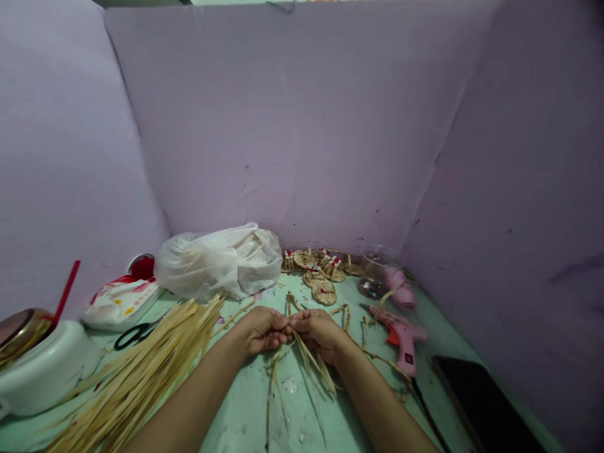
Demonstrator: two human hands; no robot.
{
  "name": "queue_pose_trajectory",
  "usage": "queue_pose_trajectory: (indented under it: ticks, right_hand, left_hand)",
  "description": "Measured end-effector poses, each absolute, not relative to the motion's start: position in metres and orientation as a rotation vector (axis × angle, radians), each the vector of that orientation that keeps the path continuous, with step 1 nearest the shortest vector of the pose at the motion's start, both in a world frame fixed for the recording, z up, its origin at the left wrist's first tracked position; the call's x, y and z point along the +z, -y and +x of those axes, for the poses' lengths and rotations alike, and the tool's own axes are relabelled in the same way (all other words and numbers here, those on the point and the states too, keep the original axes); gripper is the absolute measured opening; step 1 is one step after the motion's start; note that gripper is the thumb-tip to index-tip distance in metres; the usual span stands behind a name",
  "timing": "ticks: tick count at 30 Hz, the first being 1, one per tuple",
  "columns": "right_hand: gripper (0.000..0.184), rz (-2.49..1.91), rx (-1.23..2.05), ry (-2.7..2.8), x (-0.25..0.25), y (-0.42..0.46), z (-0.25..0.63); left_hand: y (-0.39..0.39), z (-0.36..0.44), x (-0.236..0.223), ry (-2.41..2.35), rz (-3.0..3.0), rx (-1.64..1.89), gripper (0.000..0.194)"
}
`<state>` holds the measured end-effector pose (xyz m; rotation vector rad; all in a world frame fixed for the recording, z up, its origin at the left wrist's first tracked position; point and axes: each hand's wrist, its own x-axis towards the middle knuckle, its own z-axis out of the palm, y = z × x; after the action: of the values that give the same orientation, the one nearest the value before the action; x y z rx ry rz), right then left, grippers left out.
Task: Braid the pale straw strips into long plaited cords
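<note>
My left hand (266, 331) and my right hand (317, 332) meet over the middle of the table, fingers pinched together. Between them they grip a thin braid (291, 299) of dried straw-like strips; its plaited end points away from me. Loose strips (309, 360) hang from the braid toward me and fan out below my hands. A large bundle of the same pale strips (160, 364) lies just left of my left arm. Beyond my right hand, a length of finished braid (347, 316) bends across the tabletop. My fingers hide the exact point where the strips cross.
A pink glue gun (403, 338) with a black cord and a dark phone (494, 412) lie at right. Black-handled scissors (136, 336), a white plastic bag (220, 260) and a white pot (50, 369) stand left. Woven ornaments (324, 292) sit at the back, before lilac panels (306, 120).
</note>
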<state>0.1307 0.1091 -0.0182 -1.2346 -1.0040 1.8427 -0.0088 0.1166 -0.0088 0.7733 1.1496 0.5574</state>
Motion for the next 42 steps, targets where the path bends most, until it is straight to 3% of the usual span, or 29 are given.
queue_pose_trajectory:
  ticks: [10,21,33,38,42]
  right_hand:
    - [0.006,-1.355,1.742,1.006,-0.018,-0.110,0.133]
    - [0.008,-1.340,1.853,0.986,-0.013,-0.107,0.129]
    - [0.005,-1.532,1.303,1.506,-0.029,-0.117,0.132]
    - [0.013,-1.775,0.845,1.797,-0.016,-0.111,0.135]
    - [0.017,-1.900,0.758,1.905,-0.001,-0.105,0.134]
  left_hand:
    - [-0.114,-0.006,-0.008,-1.189,0.859,0.573,0.017]
    - [-0.112,-0.003,-0.011,-1.258,1.042,0.606,0.020]
    - [-0.110,0.007,-0.008,-1.499,1.196,0.587,0.013]
    - [-0.108,0.012,-0.009,-1.579,1.224,0.624,0.017]
    - [-0.107,0.013,-0.008,-1.550,1.198,0.671,0.014]
